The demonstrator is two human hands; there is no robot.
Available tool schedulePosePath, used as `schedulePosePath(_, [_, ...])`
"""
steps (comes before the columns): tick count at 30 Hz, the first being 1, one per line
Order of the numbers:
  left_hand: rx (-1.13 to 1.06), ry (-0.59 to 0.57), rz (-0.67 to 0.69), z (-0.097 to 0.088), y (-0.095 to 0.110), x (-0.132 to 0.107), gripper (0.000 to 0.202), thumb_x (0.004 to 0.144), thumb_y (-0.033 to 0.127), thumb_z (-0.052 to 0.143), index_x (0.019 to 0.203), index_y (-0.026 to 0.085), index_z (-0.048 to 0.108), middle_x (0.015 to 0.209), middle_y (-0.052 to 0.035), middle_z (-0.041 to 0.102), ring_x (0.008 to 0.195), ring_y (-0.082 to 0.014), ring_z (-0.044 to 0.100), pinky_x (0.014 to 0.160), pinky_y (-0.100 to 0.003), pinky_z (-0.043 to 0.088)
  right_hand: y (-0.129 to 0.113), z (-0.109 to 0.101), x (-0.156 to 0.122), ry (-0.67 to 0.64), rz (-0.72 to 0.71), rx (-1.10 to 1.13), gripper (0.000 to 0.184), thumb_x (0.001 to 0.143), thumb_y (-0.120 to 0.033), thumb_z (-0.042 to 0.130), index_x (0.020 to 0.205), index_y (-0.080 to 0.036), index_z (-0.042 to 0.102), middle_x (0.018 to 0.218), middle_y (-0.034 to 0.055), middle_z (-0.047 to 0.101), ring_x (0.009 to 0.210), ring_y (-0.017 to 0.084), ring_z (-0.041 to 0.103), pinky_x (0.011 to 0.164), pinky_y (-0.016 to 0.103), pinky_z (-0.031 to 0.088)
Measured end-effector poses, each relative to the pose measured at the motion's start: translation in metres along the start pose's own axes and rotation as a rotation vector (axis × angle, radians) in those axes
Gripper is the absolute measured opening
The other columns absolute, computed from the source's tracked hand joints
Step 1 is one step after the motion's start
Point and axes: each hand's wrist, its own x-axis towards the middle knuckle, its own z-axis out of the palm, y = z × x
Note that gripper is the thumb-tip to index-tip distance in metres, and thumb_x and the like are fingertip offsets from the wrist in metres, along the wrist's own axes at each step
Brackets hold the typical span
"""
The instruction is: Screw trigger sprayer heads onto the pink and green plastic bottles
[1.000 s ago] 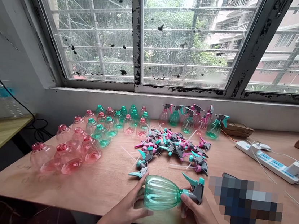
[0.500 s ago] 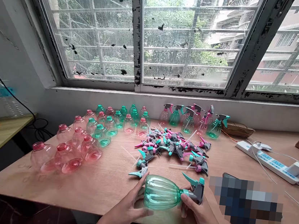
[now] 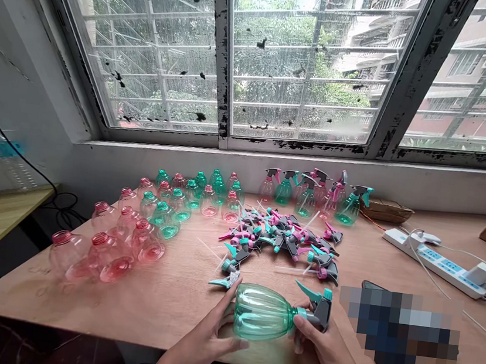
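Both hands hold a green bottle (image 3: 263, 313) lying sideways on the wooden surface (image 3: 166, 302): left hand (image 3: 209, 334) grips its body, right hand (image 3: 321, 339) its sprayer. Behind the bottle: loose sprayer tops (image 3: 282, 240), then a big window (image 3: 301, 65).

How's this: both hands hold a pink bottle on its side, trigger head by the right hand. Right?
No: head view shows the bottle is green, not pink. Left hand and right hand hold it on its side, trigger head by the right.

Bare counter (image 3: 174, 306) is left open left of the left hand (image 3: 206, 337), while passage ahead is blocked by loose trigger heads (image 3: 282, 243) and pink bottles (image 3: 106, 248).
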Motion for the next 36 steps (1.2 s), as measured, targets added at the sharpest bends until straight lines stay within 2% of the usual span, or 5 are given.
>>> schedulePosePath(9, [0.003, -0.006, 0.021, -0.0010, -0.0019, -0.0003, 0.116, 0.085, 0.033, 0.088, 0.166, 0.045, 0.005, 0.172, -0.0042, 0.035, 0.156, -0.0321, 0.037, 0.130, -0.051, 0.027, 0.0040, -0.0017, 0.0009, -0.012, 0.002, 0.013, 0.041, 0.084, -0.052, 0.086, 0.096, -0.022, 0.062, 0.062, -0.0007, 0.078, 0.048, 0.015, 0.066, 0.050, 0.025, 0.049])
schedulePosePath(16, [-0.001, -0.006, -0.001, -0.0003, -0.0001, 0.0004, 0.106, 0.089, 0.047, 0.082, 0.167, 0.040, 0.011, 0.170, -0.0065, 0.038, 0.158, -0.0339, 0.032, 0.131, -0.052, 0.026, 0.0053, -0.0012, 0.0012, -0.008, -0.007, 0.022, 0.040, 0.085, -0.050, 0.087, 0.095, -0.021, 0.061, 0.062, -0.0003, 0.079, 0.047, 0.014, 0.065, 0.050, 0.026, 0.050])
schedulePosePath(25, [0.017, -0.006, 0.027, -0.0006, -0.0008, -0.0015, 0.109, 0.090, 0.031, 0.082, 0.166, 0.045, 0.005, 0.174, -0.0037, 0.033, 0.162, -0.0320, 0.024, 0.131, -0.050, 0.027, 0.0051, -0.0018, 0.0000, 0.016, -0.002, 0.007, 0.038, 0.086, -0.049, 0.086, 0.095, -0.021, 0.062, 0.062, 0.0010, 0.079, 0.047, 0.016, 0.065, 0.049, 0.028, 0.049])
schedulePosePath(30, [0.024, -0.004, 0.026, -0.0006, -0.0009, -0.0018, 0.112, 0.088, 0.034, 0.084, 0.166, 0.045, 0.004, 0.176, -0.0032, 0.026, 0.160, -0.0329, 0.030, 0.131, -0.050, 0.025, 0.0059, -0.0015, 0.0006, 0.029, 0.000, 0.000, 0.039, 0.084, -0.050, 0.086, 0.095, -0.021, 0.062, 0.062, 0.0011, 0.079, 0.047, 0.018, 0.065, 0.050, 0.030, 0.049])
schedulePosePath(36, [0.014, -0.006, -0.007, -0.0001, -0.0009, -0.0006, 0.108, 0.088, 0.045, 0.083, 0.167, 0.039, 0.010, 0.172, -0.0086, 0.036, 0.155, -0.0348, 0.038, 0.129, -0.055, 0.027, 0.0066, -0.0003, 0.0002, 0.039, -0.006, 0.004, 0.040, 0.084, -0.050, 0.087, 0.095, -0.022, 0.062, 0.063, 0.0006, 0.079, 0.047, 0.016, 0.065, 0.050, 0.028, 0.049])
